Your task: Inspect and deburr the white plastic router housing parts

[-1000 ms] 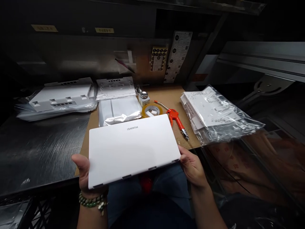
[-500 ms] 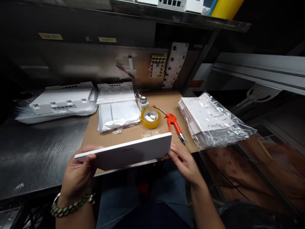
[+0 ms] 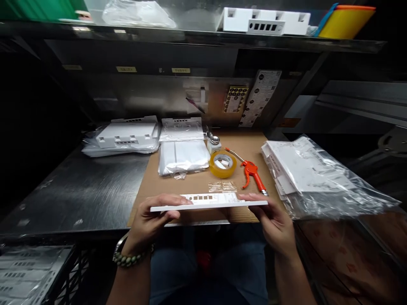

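Between my two hands is a white plastic housing panel (image 3: 210,206), seen nearly edge-on, with a row of square port cutouts on its far side. My left hand (image 3: 155,216) grips its left end, thumb below and fingers on top. At the other end my right hand (image 3: 273,220) holds the panel with fingers above and the thumb hidden behind the edge. Just beyond it on the cardboard (image 3: 146,190) are a roll of yellow tape (image 3: 233,169) with small white pieces inside its ring and an orange air blow gun (image 3: 251,168).
Bagged white panels (image 3: 305,169) lie at the right, overhanging the cardboard. Clear plastic bags (image 3: 184,156) and more white housings (image 3: 127,133) sit at the back left. A small metal-capped bottle (image 3: 214,145) stands behind the tape. A shelf (image 3: 190,38) crosses above, bearing another housing (image 3: 265,21).
The panel has tipped from showing its broad face to nearly edge-on, its cutouts now visible. Both hands keep hold of it. The view has shifted left and shows more of the shelf.
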A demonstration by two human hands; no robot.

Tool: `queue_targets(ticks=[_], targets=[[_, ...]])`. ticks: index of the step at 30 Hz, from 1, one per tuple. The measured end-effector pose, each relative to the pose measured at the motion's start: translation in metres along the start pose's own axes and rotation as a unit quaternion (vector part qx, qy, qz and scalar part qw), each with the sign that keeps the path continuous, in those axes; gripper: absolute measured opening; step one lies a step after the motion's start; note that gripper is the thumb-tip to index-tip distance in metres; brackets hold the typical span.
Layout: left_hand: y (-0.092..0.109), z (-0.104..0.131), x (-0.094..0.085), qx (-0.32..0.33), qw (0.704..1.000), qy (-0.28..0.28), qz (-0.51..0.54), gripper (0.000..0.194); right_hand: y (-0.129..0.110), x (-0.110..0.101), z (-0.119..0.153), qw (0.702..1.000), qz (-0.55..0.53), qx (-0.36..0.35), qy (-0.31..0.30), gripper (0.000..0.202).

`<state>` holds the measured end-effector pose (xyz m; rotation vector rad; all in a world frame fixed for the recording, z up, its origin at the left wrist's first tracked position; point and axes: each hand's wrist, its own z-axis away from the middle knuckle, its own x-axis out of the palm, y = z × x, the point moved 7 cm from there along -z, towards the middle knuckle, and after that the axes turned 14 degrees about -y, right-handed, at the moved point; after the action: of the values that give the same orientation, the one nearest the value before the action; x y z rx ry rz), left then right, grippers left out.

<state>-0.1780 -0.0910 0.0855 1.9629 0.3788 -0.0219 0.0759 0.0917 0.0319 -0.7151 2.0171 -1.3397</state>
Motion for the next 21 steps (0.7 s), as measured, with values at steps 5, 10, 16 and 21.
queue_targets(ticks=[5, 10, 16, 21], targets=[[-0.001, 0.0, 0.003, 0.0, 1.0, -0.016, 0.021, 0.014, 0.001, 0.001, 0.003, 1.0, 0.014, -0.001, 0.011, 0.022], [0.0, 0.009, -0.001, 0.003, 1.0, 0.017, 0.005, 0.012, 0.002, -0.002, -0.01, 0.999, 0.027, 0.0, -0.028, 0.025], [0.004, 0.039, -0.022, -0.004, 0.977, 0.176, -0.119, 0.013, 0.019, -0.005, -0.119, 0.941, 0.313, 0.103, -0.075, 0.039], [0.014, 0.048, -0.025, 0.011, 0.961, 0.198, -0.195, 0.018, 0.052, 0.015, -0.201, 0.879, 0.43, 0.18, -0.1, 0.014]])
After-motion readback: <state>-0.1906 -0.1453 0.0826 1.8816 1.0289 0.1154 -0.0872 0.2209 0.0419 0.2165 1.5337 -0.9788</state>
